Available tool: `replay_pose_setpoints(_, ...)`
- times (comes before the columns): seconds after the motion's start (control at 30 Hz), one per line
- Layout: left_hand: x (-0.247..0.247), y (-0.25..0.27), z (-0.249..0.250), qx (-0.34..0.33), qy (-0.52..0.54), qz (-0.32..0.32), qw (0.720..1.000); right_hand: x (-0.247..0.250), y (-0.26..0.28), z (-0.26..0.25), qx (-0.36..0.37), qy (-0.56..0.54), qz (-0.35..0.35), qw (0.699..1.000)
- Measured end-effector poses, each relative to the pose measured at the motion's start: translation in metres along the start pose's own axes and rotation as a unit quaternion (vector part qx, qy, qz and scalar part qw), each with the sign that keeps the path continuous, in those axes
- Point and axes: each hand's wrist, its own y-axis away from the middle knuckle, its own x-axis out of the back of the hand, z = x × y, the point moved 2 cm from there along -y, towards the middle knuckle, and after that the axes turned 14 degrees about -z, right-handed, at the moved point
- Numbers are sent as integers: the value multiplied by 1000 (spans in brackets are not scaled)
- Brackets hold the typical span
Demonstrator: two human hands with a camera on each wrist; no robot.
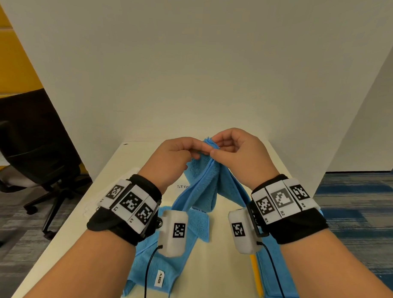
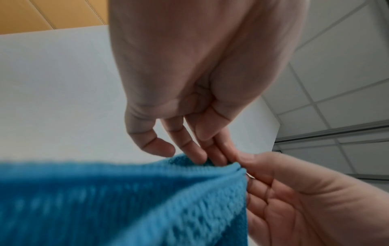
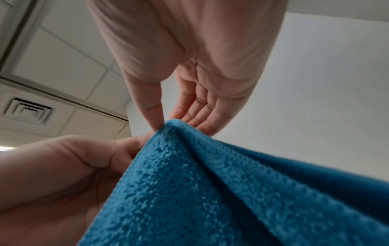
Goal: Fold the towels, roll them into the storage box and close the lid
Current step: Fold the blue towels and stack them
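Around the workspace there's a cream worktop (image 1: pixel 82 214) boxed in by white panels (image 1: pixel 194 59) at the back and right, a black office chair (image 1: pixel 35 147) off to the left on grey carpet, and blue carpet on the right. A yellow pencil (image 1: pixel 256 278) lies on the worktop near the right forearm, partly under the wrist camera. Some handwritten lettering sits on the worktop just behind the left wrist, mostly covered by the cloth, so it's not readable. The wrist rigs and forearms block a good chunk of the lower cloth.

The blue towel (image 1: pixel 203 187) is in the middle of the worktop, and its top corner is lifted up off the surface. The left hand (image 1: pixel 175 157) and right hand (image 1: pixel 240 154) meet at that raised corner, both pinching it: the left hand's fingers (image 2: pixel 212 149) curl down onto the hem, and the right hand's thumb (image 3: pixel 151 106) presses the tip against its fingers.

From the pinched corner the towel hangs down in two bunched strands spreading toward the person like an upside-down V, so its long axis runs roughly front to back. The lower ends lie flat on the worktop, with a small white label (image 1: pixel 160 279) showing on the left part.
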Motion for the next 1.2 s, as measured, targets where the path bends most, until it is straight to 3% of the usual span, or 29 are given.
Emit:
replay_pose_setpoints(0.13, 1, -1, -3, -20, -7, 24, 999, -1, 1, -1, 7, 15, 4, 1000)
replay_pose_setpoints(0.23, 7, -3, -12, -35, -119, 56, 991, -1, 1, -2, 24, 15, 6, 1000)
replay_pose_setpoints(0.3, 9, -4, -17, -20, -174, 22, 984, -2, 0, -4, 37, 14, -1, 999)
replay_pose_setpoints(0.43, 11, -5, -19, -15, -174, -18, 984, -4, -1, -6, 50, 31, 1, 998)
replay_pose_setpoints(0.57, 21, -3, -19, -29, -178, -2, 984, -13, -2, -2, -39, 129, -92, 987)
replay_pose_setpoints(0.73, 41, 2, -17, -44, -221, 14, 974, -25, -2, 9, -123, 268, -182, 938)
replay_pose_setpoints(0.83, 54, 4, -21, -43, -230, 33, 972, -22, -6, 8, -135, 311, -166, 926)
replay_pose_setpoints(0.93, 62, 3, -26, -54, -214, 48, 974, -19, -9, 4, -136, 293, -148, 935)
replay_pose_setpoints(1.0, 65, 2, -25, -71, -202, 51, 975, -24, -8, 3, -136, 247, -166, 945)
replay_pose_setpoints(1.1, 71, 0, -22, -89, -191, 55, 976, -32, -8, 8, -132, 262, -197, 935)
replay_pose_setpoints(1.2, 80, -2, -25, -84, -204, 64, 973, -24, -12, 12, -125, 265, -131, 947)
